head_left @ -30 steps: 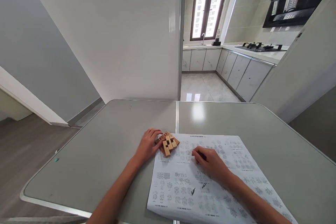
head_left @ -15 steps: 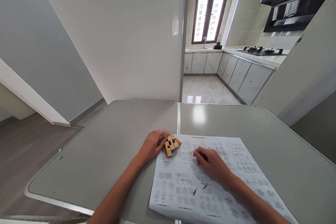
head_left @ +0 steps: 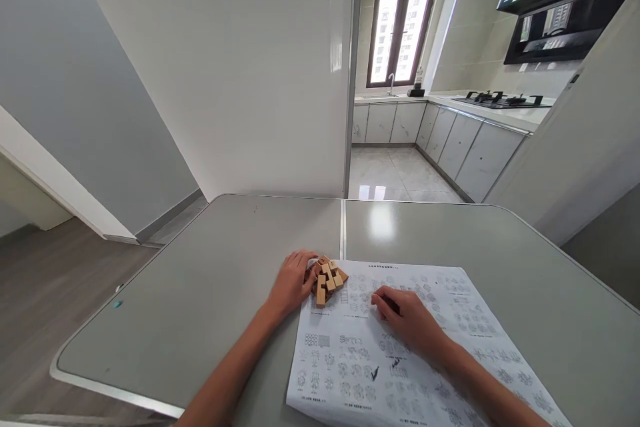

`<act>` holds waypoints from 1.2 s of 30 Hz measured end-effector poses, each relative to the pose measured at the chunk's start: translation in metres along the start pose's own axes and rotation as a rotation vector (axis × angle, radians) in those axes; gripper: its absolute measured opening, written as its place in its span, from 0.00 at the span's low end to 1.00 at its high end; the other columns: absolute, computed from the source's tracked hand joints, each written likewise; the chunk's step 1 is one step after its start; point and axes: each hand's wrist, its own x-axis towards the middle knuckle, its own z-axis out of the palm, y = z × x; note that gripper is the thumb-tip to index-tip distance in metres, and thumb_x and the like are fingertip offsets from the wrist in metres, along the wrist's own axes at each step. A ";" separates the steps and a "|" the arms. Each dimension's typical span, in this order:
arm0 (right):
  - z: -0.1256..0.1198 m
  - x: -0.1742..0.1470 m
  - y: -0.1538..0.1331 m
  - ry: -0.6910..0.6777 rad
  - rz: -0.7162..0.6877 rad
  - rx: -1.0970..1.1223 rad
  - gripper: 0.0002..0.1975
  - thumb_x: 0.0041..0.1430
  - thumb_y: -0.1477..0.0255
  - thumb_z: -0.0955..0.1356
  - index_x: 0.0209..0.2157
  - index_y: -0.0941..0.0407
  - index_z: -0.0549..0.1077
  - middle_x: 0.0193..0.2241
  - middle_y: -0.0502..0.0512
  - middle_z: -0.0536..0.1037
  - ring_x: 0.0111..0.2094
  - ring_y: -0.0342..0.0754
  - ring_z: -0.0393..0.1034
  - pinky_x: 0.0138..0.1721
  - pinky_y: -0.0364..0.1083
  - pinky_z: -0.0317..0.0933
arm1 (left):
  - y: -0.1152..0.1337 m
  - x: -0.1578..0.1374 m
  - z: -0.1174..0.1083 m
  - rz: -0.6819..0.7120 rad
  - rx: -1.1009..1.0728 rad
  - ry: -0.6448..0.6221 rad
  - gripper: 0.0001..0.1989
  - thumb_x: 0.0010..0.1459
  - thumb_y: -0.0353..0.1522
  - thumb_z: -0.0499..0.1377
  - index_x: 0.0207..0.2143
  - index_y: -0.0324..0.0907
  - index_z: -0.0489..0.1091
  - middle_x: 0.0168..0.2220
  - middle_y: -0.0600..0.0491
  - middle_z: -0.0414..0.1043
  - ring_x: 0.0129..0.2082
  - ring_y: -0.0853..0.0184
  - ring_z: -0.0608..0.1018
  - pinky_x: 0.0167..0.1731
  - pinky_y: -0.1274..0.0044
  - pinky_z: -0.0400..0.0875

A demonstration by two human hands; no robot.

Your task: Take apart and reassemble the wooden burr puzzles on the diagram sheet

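My left hand (head_left: 294, 285) lies at the upper left of the paper sheet, its fingers curled against a small cluster of interlocking wooden puzzle blocks (head_left: 331, 279). One notched wooden block (head_left: 321, 293) juts out at the front of the cluster, beside my thumb. Part of the cluster is covered by the fingers. On the printed sheet (head_left: 350, 320), which bears rows of assembly diagrams, rests my right hand (head_left: 400, 310). Its fingers are loosely closed, and I see nothing in them.
Under the sheet is a grey-green table (head_left: 175, 320) with a metal-edged seam (head_left: 343, 227) down its middle. A small teal bit (head_left: 117, 304) lies near the left edge. Beyond the table stands a white wall (head_left: 270, 80), with a kitchen opening to its right.
The front wooden block has turned and now points more straight toward me. My left thumb has drawn back from it. My right hand keeps its place on the sheet.
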 end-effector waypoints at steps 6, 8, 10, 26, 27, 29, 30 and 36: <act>0.001 0.000 0.002 0.003 -0.004 -0.029 0.19 0.73 0.59 0.59 0.31 0.53 0.71 0.22 0.49 0.74 0.24 0.47 0.66 0.30 0.46 0.60 | 0.004 -0.001 0.005 -0.013 0.005 0.010 0.18 0.63 0.23 0.51 0.53 0.45 0.66 0.52 0.48 0.75 0.51 0.58 0.75 0.52 0.62 0.71; 0.000 0.001 0.002 -0.002 -0.011 -0.027 0.19 0.73 0.59 0.59 0.32 0.53 0.72 0.22 0.50 0.74 0.24 0.47 0.66 0.31 0.46 0.60 | 0.007 -0.001 0.007 -0.045 0.010 0.016 0.20 0.61 0.21 0.52 0.53 0.45 0.66 0.51 0.48 0.75 0.51 0.58 0.75 0.52 0.62 0.71; 0.000 0.001 0.001 0.000 -0.020 -0.029 0.20 0.73 0.59 0.58 0.32 0.53 0.72 0.22 0.50 0.74 0.24 0.47 0.66 0.31 0.46 0.61 | 0.010 -0.001 0.008 -0.071 0.011 0.026 0.19 0.60 0.22 0.52 0.52 0.45 0.66 0.50 0.48 0.75 0.50 0.57 0.75 0.52 0.62 0.71; -0.002 0.000 0.000 -0.017 -0.029 -0.049 0.19 0.73 0.59 0.58 0.32 0.53 0.71 0.24 0.51 0.75 0.25 0.47 0.65 0.33 0.47 0.61 | 0.028 0.003 0.009 -0.004 -0.105 -0.084 0.18 0.67 0.26 0.52 0.56 0.47 0.66 0.57 0.49 0.74 0.55 0.57 0.75 0.56 0.60 0.71; -0.002 -0.001 0.000 -0.021 -0.031 -0.047 0.19 0.73 0.59 0.58 0.32 0.53 0.71 0.24 0.51 0.76 0.24 0.47 0.65 0.33 0.47 0.61 | 0.029 0.003 0.009 0.005 -0.108 -0.105 0.18 0.68 0.27 0.51 0.57 0.48 0.66 0.58 0.49 0.73 0.57 0.57 0.75 0.57 0.60 0.71; -0.003 0.000 -0.001 -0.022 -0.039 -0.044 0.19 0.73 0.60 0.58 0.32 0.53 0.71 0.24 0.50 0.76 0.25 0.47 0.65 0.32 0.46 0.61 | 0.030 0.004 0.008 0.013 -0.109 -0.140 0.18 0.69 0.29 0.50 0.59 0.47 0.65 0.59 0.49 0.72 0.60 0.57 0.73 0.59 0.60 0.70; -0.002 0.000 -0.001 -0.018 -0.043 -0.043 0.19 0.73 0.60 0.58 0.32 0.53 0.71 0.25 0.51 0.76 0.25 0.47 0.66 0.32 0.46 0.61 | 0.030 0.004 0.008 0.015 -0.108 -0.152 0.18 0.70 0.30 0.50 0.60 0.47 0.65 0.60 0.48 0.72 0.62 0.57 0.71 0.60 0.61 0.69; -0.001 0.000 0.003 -0.011 -0.053 -0.060 0.19 0.73 0.60 0.58 0.33 0.53 0.73 0.25 0.51 0.77 0.26 0.47 0.68 0.32 0.46 0.62 | 0.029 0.004 0.007 0.083 -0.119 -0.170 0.19 0.73 0.33 0.49 0.62 0.51 0.65 0.60 0.51 0.74 0.65 0.58 0.69 0.62 0.59 0.67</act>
